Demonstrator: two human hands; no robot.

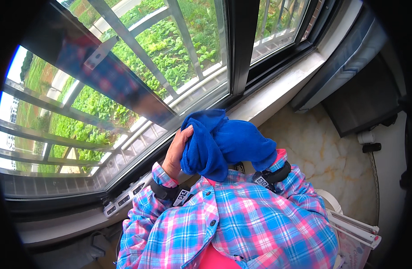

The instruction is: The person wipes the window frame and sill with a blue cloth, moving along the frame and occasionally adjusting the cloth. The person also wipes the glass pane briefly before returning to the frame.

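A blue microfibre cloth (pixel 209 144) is bunched up in front of my chest, close to the window. My left hand (pixel 176 151) grips its left side, with the fingers partly lost in the folds. The other end of the cloth wraps over my right hand, covering it down to the pink-edged cuff, so I cannot see how those fingers are placed. Just beyond the cloth stands the sliding window's glass pane (pixel 152 97) in its dark frame (pixel 239 47).
A pale sill (pixel 276 90) runs below the window. On its left part lies a white power strip (pixel 125 198). A grey curtain (pixel 343 67) hangs at the right, near a dark cabinet (pixel 364 90). A white folding rack (pixel 353 225) stands on the marbled floor (pixel 313 144).
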